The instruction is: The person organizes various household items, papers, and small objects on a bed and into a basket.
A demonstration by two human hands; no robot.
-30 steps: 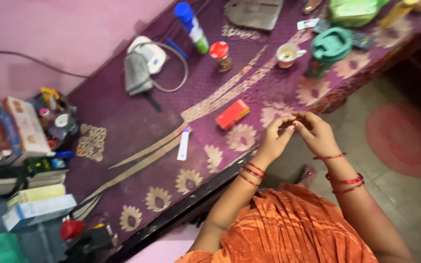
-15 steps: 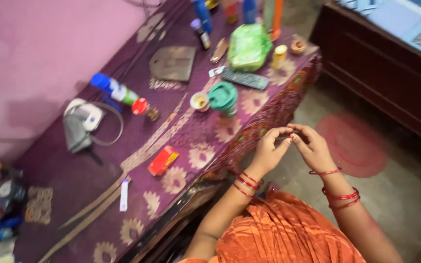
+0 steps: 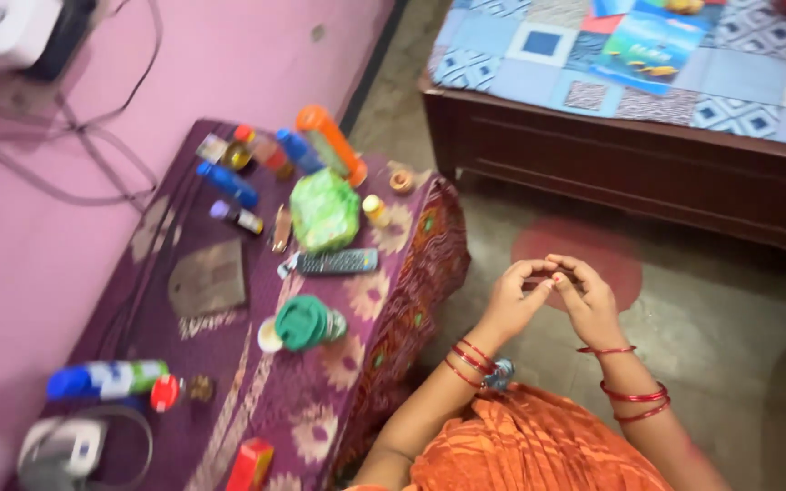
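Observation:
My left hand [image 3: 513, 302] and my right hand [image 3: 586, 298] meet fingertip to fingertip over the floor, to the right of the table. Both pinch something very small between them; it is too small to make out. Red bangles circle both wrists. An orange patterned garment [image 3: 539, 445] covers my lap below the hands. The nearest table edge, draped in a purple flowered cloth [image 3: 393, 309], lies to the left of my left hand.
On the table lie a black remote [image 3: 337, 262], a green packet [image 3: 324, 211], a green lidded container [image 3: 306, 323], a small cup [image 3: 269, 336], bottles, a blue-capped spray can [image 3: 106, 379] and a red box [image 3: 249, 465]. A wooden bed [image 3: 629, 145] with a patchwork cover stands ahead. A round red mat [image 3: 584, 259] lies on the floor.
The view has swung right and up, bringing the bed and the table's far end into sight. My hands stay joined in the same pinching pose.

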